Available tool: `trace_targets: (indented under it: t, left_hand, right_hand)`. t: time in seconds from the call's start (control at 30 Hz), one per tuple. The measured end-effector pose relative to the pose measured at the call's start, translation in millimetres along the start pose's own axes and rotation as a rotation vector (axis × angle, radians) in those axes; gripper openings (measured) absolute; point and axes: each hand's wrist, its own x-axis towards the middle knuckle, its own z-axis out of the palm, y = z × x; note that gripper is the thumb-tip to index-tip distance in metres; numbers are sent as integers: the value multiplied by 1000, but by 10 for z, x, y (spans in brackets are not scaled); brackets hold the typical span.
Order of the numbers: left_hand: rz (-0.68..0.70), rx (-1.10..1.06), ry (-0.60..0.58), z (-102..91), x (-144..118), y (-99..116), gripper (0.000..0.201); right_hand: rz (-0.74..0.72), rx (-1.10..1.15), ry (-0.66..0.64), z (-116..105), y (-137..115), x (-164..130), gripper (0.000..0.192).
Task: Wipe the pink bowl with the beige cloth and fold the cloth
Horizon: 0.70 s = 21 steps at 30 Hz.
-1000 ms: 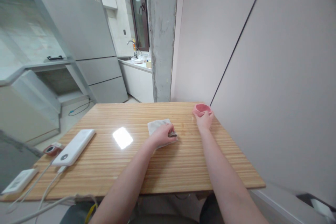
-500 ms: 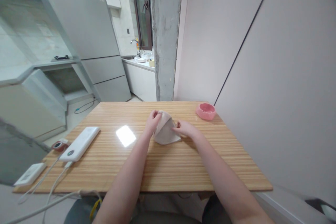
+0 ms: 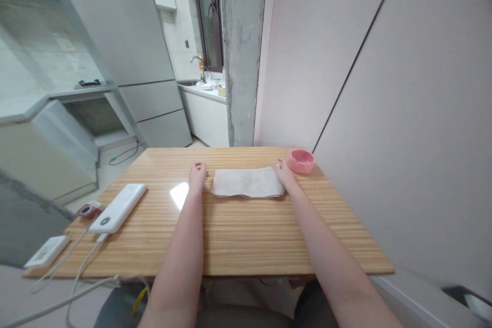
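Note:
A pale cloth [image 3: 248, 183] lies folded into a long flat strip across the middle of the wooden table. Just off its left end is my left hand [image 3: 197, 176], apart from the cloth, its fingers curled in with nothing visible in them. My right hand [image 3: 285, 173] rests on the right end of the cloth, thumb and fingers apart. Close beyond that hand sits a pink ashtray-like bowl [image 3: 301, 161] with notches in its rim.
On the table's left side lie a white power bank [image 3: 119, 207] with cables, a small red-brown object [image 3: 89, 210] and a white box-like item [image 3: 47, 251]. The wall [image 3: 365, 164] runs along the right. A fridge [image 3: 111, 36] stands behind.
The cloth was bunched and lifted between both hands; now it lies flat as a wide strip. My left hand has moved left off it, my right hand right to its end.

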Motion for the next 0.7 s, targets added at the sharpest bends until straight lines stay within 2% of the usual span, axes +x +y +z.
trace_targets:
  t: [0.07,0.13,0.2,0.27,0.3,0.37,0.47,0.57,0.7]
  left_hand:
    - [-10,150,-7,31,-33,-24,27]
    - [32,417,-70,63,-99,-13,25]
    - [85,718,-163,92,-179,15,27]
    - [123,888,-258,118,-250,46,27]
    - [140,925,-295,131,-276,61,25]
    - [180,947,-322,155,-307,87,22]
    - [213,887,-176,173,-315,116,27]
    - [173,826,-42,152,-301,120,39]
    - [154,867,-142,107,-270,80,53]
  right_hand:
    - [-43,-157,-31,-36,25,-24,49]
    - [-61,-274,-99,-89,32,-49,52]
    - [-7,-358,-210,-140,26,-58,51]
    - [42,-402,-314,-169,11,-47,51]
    - [40,-397,-338,-170,3,-36,54]
    - [-7,-330,-306,-148,-9,-14,60]
    - [-70,-245,-166,-80,-1,3,63]
    - [-65,-318,-107,-25,31,-4,66]
    - [-129,-397,-164,-3,71,-18,65]
